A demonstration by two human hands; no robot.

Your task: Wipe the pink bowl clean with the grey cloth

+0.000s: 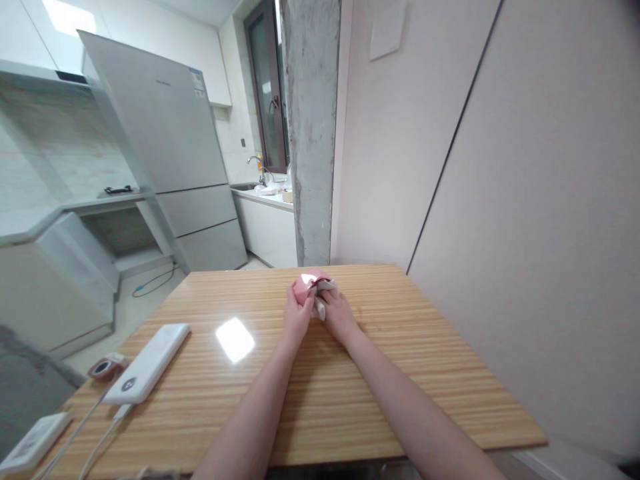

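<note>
Head view shows a small pink object (pixel 306 287) held at the far middle of a wooden table (pixel 400 360), with a bit of white material (pixel 320 307) tucked against it on the right; it may be a cloth or a cap, but it is too small to tell. No writing can be read on either one.

Nearer the left edge of the table lies a white power bank (pixel 149 363) with a round dark mark on its near end, the print too small to read. Two white cables (pixel 95 427) run from it toward the front edge. Just beside it sits a small reddish round item (pixel 106 367), and a flat white device (pixel 33 442) lies at the near left corner.

The tabletop is striped light wood with a bright glare patch. A plain pale wall stands to the right. Beyond the table rise a rough concrete pillar (pixel 311 133), a grey fridge (pixel 170 147) with a small unreadable sticker, and a counter with a tap (pixel 256 167).

Both forearms stretch forward across the table. The left hand (pixel 296 317) is curled around the pink object's left side. The right hand (pixel 339 315) is closed on the white material and touches the pink object.
</note>
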